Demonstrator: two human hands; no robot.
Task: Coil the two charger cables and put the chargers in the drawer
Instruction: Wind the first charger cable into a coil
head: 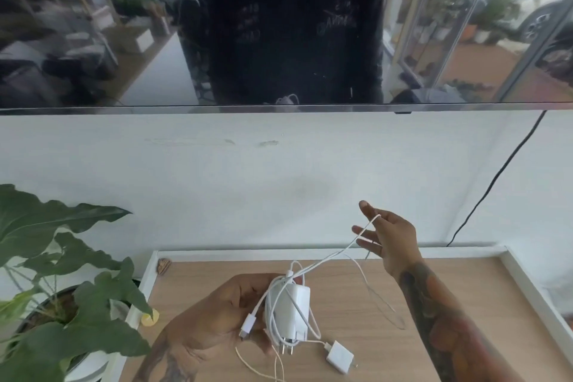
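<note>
My left hand grips a large white charger above the wooden tabletop, with several turns of its white cable wound around the block and a plug end hanging by my palm. The cable runs up and to the right, where it is draped over the straight fingers of my right hand, raised near the wall. A smaller white charger lies on the table below the large one, its thin cable trailing left toward the front edge. No drawer is visible.
The wooden table has a raised white rim. A potted plant with broad leaves stands at the left edge. A dark screen hangs on the white wall above, and a black cord runs down at the right.
</note>
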